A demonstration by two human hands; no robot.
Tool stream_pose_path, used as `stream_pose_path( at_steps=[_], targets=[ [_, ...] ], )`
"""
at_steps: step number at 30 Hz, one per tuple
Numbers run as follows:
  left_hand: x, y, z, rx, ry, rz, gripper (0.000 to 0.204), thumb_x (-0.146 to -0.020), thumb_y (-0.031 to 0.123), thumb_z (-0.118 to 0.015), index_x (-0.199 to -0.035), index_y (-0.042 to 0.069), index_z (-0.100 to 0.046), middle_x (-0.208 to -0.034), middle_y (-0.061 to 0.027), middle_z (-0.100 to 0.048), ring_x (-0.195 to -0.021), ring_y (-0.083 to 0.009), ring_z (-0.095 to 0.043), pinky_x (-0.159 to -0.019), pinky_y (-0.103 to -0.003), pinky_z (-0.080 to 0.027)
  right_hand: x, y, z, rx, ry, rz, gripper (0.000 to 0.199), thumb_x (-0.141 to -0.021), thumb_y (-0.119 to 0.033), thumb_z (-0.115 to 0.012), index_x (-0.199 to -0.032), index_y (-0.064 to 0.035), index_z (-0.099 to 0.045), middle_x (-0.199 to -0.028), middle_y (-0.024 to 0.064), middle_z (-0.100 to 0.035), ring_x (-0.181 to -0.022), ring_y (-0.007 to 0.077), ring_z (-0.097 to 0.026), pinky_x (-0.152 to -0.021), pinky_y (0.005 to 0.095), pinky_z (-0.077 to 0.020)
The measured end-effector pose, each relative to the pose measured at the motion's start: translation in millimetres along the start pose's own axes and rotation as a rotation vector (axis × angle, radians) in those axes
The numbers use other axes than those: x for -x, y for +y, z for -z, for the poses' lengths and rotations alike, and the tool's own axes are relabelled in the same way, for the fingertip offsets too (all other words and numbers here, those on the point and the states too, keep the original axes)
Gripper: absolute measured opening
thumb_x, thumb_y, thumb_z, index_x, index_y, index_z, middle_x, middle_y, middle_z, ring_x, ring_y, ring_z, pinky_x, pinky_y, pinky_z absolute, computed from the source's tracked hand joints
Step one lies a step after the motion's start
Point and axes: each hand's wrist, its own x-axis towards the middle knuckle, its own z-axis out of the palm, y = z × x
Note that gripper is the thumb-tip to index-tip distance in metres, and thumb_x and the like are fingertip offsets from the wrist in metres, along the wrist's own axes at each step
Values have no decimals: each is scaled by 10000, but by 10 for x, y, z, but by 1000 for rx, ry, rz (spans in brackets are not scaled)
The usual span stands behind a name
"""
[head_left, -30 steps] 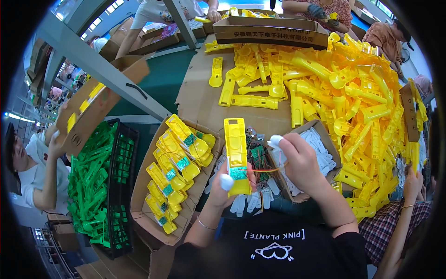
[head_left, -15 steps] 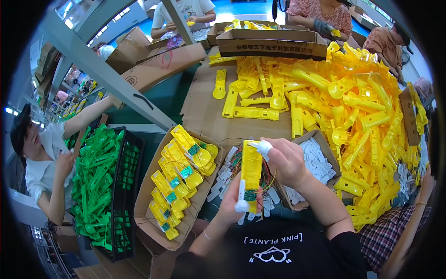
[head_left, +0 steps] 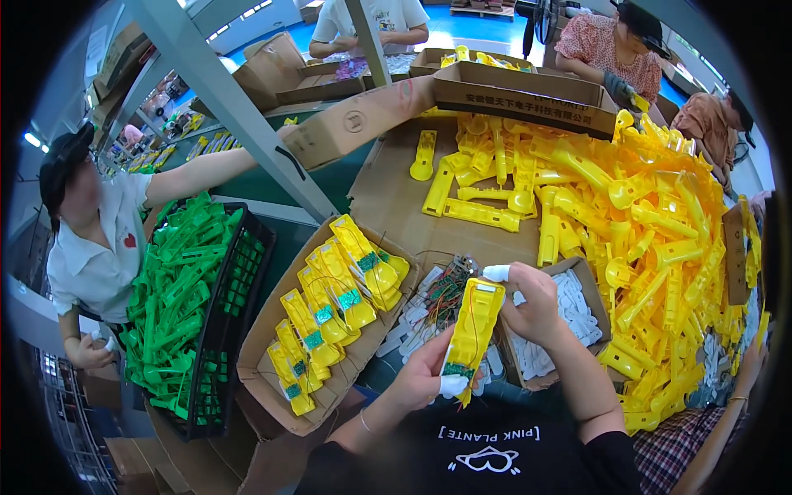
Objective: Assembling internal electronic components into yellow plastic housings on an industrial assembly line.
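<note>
A long yellow plastic shell point(head_left: 472, 327) is held slanted in front of my chest, open side up. A green circuit board point(head_left: 459, 371) and thin wires sit at its lower end. My left hand point(head_left: 422, 373) grips that lower end, its thumb in a white finger cover. At the upper end, my right hand point(head_left: 535, 304) holds the corner, with a white-covered index finger along the top edge and the thumb beside it. Beneath lies a bundle of wired circuit boards point(head_left: 445, 289) among white plastic strips point(head_left: 398, 337).
Left stands a cardboard box point(head_left: 266, 406) of wired yellow shells, then a black crate point(head_left: 247, 247) of green parts. A carton point(head_left: 601, 289) of white pieces lies right, beside a large heap of yellow shells point(head_left: 652, 223). A co-worker point(head_left: 103, 247) reaches across at left; a metal post point(head_left: 239, 107) slants nearby.
The whole view has shifted, and the shell now tilts to the right. My right hand has moved to its upper corner. The co-worker at left has lowered one hand.
</note>
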Motion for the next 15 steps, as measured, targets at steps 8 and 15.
stream_pose_path(
  at_steps=[8,15],
  targets=[
    [60,-10,134,-28,146,-9,757,-704,3,-652,-1350,25,-259,-1128,-104,-518,-940,-180,-568,-817,-311,-466,172,-45,75,-1010,-246,-490,375,-752,46,-629,-1082,1,-457,-970,64,-580,-906,135,-575,-824,272,-462],
    [29,-60,147,-18,64,-25,795,-683,-23,-673,-1359,41,-261,-1209,-89,-484,-1039,-154,-523,-882,-297,-433,187,-117,24,-914,-118,-487,334,-765,31,-630,-1047,5,-452,-969,88,-579,-927,137,-580,-816,273,-473]
  ],
)
